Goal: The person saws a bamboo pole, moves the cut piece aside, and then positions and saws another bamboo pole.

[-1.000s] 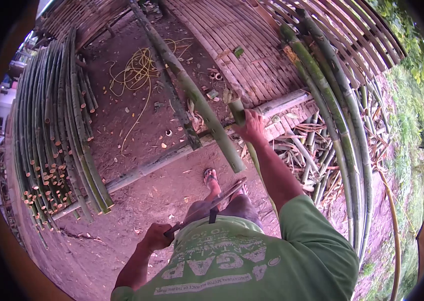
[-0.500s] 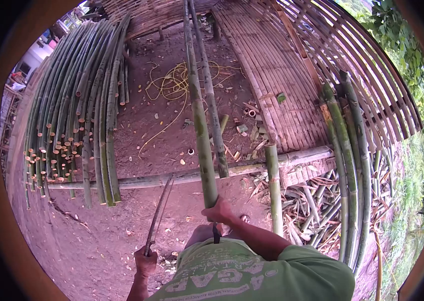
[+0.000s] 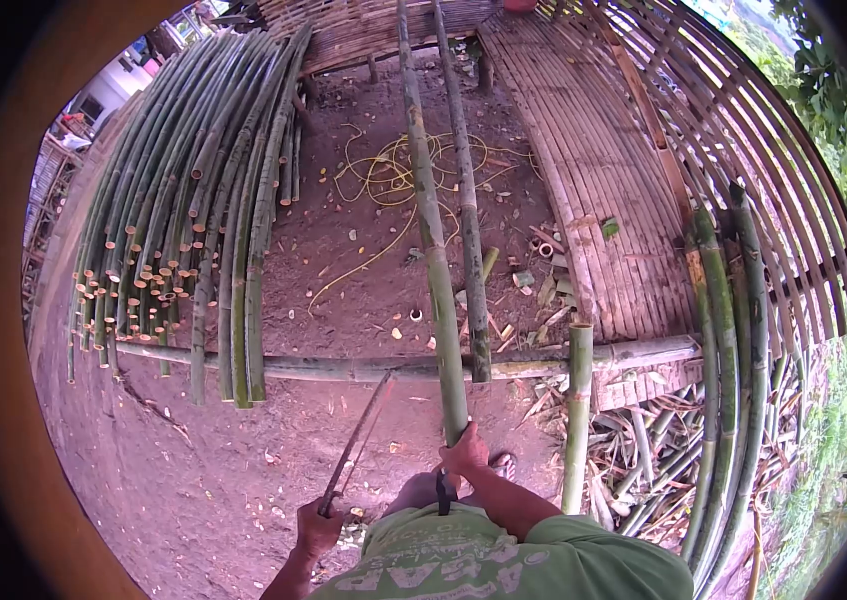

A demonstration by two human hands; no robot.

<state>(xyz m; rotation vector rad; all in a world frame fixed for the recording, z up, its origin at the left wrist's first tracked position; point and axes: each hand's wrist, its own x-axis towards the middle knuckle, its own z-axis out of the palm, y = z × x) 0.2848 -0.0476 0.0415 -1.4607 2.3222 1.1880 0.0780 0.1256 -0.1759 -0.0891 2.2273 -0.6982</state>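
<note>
At my far left lies a broad stack of bamboo poles [image 3: 183, 220], cut ends towards me, resting on a crosswise bamboo rail [image 3: 343, 367] that runs over the dirt. My left hand [image 3: 318, 528] is closed around the handle of a long knife [image 3: 358, 440], whose blade slants up and away with its tip near the rail, clear of any pole. Beyond it a yellow cord [image 3: 383, 180] lies in loose loops on the ground. My right hand [image 3: 465, 455] is wrapped tight around the near end of a long green bamboo pole [image 3: 433, 250], which runs straight away from me, across the rail and on out of view. A darker pole [image 3: 468, 250] lies just beside it, ending at the rail. Right of that a short bamboo piece [image 3: 576, 420] stands upright against the rail, next to the slatted bamboo platform [image 3: 603, 170]. Offcuts [image 3: 643, 450] are heaped below the platform's edge, and several thick green culms [image 3: 733, 350] curve along the far right. From the sorted stack and the heap of offcuts I judge a good deal of bamboo is already dealt with. The pole in my grip looks whole along all I can see, with the blade apart from it, so I would say work on this one has not yet begun.
</note>
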